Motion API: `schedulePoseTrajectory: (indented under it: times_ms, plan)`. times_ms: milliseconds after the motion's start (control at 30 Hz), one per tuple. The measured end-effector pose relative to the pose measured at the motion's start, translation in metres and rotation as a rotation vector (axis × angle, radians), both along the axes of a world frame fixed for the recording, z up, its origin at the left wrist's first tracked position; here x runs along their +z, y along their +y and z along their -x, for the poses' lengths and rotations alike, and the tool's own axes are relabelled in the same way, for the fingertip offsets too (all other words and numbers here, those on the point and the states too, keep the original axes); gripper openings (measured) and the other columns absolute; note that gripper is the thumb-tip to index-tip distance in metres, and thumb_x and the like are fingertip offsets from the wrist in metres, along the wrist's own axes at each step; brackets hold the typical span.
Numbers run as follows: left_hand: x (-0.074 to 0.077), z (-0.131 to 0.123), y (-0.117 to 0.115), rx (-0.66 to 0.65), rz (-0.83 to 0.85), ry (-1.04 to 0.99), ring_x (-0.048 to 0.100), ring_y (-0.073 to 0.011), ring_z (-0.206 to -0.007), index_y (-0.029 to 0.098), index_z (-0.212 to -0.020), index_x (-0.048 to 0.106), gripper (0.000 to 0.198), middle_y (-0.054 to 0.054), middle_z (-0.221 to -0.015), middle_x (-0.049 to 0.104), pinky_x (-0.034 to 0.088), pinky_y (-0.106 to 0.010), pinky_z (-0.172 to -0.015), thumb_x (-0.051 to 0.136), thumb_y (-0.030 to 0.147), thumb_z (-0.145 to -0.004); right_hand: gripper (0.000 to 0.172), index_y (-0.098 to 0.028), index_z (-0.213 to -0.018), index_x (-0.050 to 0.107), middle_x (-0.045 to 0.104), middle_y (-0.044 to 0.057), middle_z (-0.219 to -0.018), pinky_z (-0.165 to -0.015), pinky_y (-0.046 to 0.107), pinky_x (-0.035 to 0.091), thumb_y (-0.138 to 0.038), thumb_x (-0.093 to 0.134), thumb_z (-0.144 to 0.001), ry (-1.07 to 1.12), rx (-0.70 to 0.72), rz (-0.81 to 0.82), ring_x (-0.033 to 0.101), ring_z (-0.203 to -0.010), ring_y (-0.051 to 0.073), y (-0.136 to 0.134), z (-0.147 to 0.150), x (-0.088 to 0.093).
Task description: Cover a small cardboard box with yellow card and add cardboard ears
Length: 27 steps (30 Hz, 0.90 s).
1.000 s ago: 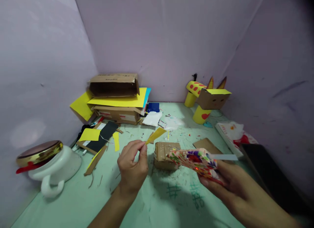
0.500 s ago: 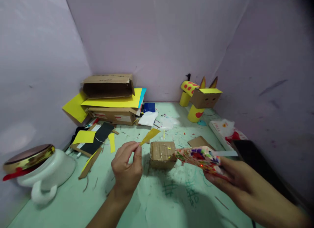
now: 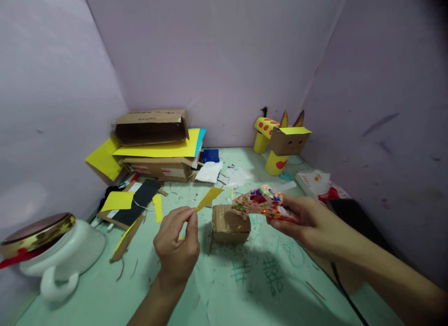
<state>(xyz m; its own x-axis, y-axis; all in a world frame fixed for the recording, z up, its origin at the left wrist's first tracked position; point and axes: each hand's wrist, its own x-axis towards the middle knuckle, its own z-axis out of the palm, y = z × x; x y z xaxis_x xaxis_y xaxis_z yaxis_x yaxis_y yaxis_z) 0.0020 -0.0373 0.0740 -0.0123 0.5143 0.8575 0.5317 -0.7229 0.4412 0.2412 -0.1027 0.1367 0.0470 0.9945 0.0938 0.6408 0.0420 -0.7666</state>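
Note:
Between thumb and forefinger, my left hand (image 3: 178, 244) pinches a narrow yellow paper strip (image 3: 210, 198), which points up and to the right. My right hand (image 3: 308, 218) is wrapped round a flower-patterned hot glue gun (image 3: 261, 202) with a small red light lit. A whitish glue stick (image 3: 287, 186) shows behind the gun. The gun's tip is over a small cardboard box (image 3: 231, 235) on the table; whether it touches the box is hidden. Shiny glue marks and a yellow scrap lie on the box's top.
A yellow-and-cardboard animal figure (image 3: 290, 141) stands at back right. At back left are an open carton (image 3: 150, 130) and yellow sheets (image 3: 157, 150). A white mug (image 3: 70, 251) with a gold lid stands at left. A black cord (image 3: 345, 293) runs below my right forearm.
My right hand has brought the glue gun leftward and slightly up over the box. My left hand still pinches the strip, and the view has shifted slightly.

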Motion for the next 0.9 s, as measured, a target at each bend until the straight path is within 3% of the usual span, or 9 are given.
schedulePoseTrajectory:
  times_ms: [233, 367, 433, 567, 667, 767, 900]
  plan:
    - [0.000, 0.002, 0.000, -0.001, 0.015, -0.005, 0.062, -0.0151, -0.074, 0.010, -0.080, 0.065, 0.009, -0.009, -0.076, 0.066, 0.050, -0.028, -0.072, 0.061, 0.005, -0.074, 0.012, -0.022, -0.081, 0.062, 0.063, 0.003, -0.070, -0.053, 0.027, 0.038, -0.030, 0.058, -0.073, -0.214, 0.018, 0.074, 0.056, -0.064, 0.020, 0.008, 0.007, 0.005]
    - [0.002, 0.002, 0.000, -0.008, -0.008, 0.019, 0.062, -0.0154, -0.074, 0.011, -0.080, 0.064, 0.011, -0.008, -0.077, 0.067, 0.050, -0.028, -0.072, 0.061, 0.003, -0.074, 0.016, -0.021, -0.084, 0.060, 0.065, 0.004, -0.077, -0.060, 0.029, 0.043, -0.033, 0.056, -0.074, -0.066, 0.038, 0.031, 0.058, -0.069, 0.020, 0.009, 0.006, 0.010]
    - [0.002, 0.002, -0.001, -0.010, -0.023, 0.031, 0.062, -0.0158, -0.075, 0.011, -0.081, 0.065, 0.012, -0.008, -0.077, 0.067, 0.050, -0.029, -0.072, 0.061, 0.003, -0.073, 0.021, -0.020, -0.083, 0.059, 0.063, 0.002, -0.069, -0.055, 0.027, 0.043, -0.037, 0.060, -0.070, 0.085, -0.036, 0.028, 0.057, -0.062, 0.018, 0.009, 0.000, 0.007]
    - [0.001, 0.003, -0.001, -0.012, -0.057, 0.056, 0.062, -0.0158, -0.076, 0.013, -0.082, 0.065, 0.015, -0.007, -0.078, 0.066, 0.050, -0.029, -0.072, 0.062, 0.002, -0.072, 0.032, -0.021, -0.080, 0.052, 0.046, -0.007, -0.041, -0.035, 0.020, 0.028, -0.046, 0.066, -0.065, 0.427, -0.241, 0.143, 0.039, -0.036, 0.010, 0.012, -0.018, -0.018]
    - [0.001, 0.002, 0.000, -0.013, -0.104, 0.096, 0.062, -0.0151, -0.075, 0.013, -0.084, 0.065, 0.019, -0.006, -0.079, 0.066, 0.049, -0.029, -0.070, 0.063, 0.000, -0.070, 0.033, -0.021, -0.078, 0.053, 0.054, -0.004, -0.049, -0.036, 0.019, 0.032, -0.043, 0.071, -0.061, 0.658, -0.384, 0.170, 0.044, -0.039, 0.009, 0.024, -0.023, -0.045]
    - [0.004, -0.001, 0.002, -0.017, -0.185, 0.161, 0.061, -0.0151, -0.073, 0.014, -0.085, 0.065, 0.022, -0.006, -0.079, 0.066, 0.049, -0.029, -0.069, 0.064, 0.000, -0.068, 0.031, -0.017, -0.078, 0.061, 0.062, 0.002, -0.061, -0.040, 0.021, 0.038, -0.042, 0.069, -0.062, 0.631, -0.479, 0.183, 0.051, -0.046, 0.010, 0.043, -0.022, -0.068]
    - [0.013, -0.004, 0.003, -0.041, -0.290, 0.309, 0.061, -0.0167, -0.071, 0.015, -0.085, 0.064, 0.023, -0.006, -0.077, 0.066, 0.049, -0.034, -0.070, 0.064, -0.001, -0.067, 0.032, -0.014, -0.078, 0.067, 0.064, 0.004, -0.061, -0.042, 0.022, 0.037, -0.043, 0.067, -0.065, 0.515, -0.524, 0.144, 0.052, -0.049, 0.013, 0.065, -0.024, -0.087]
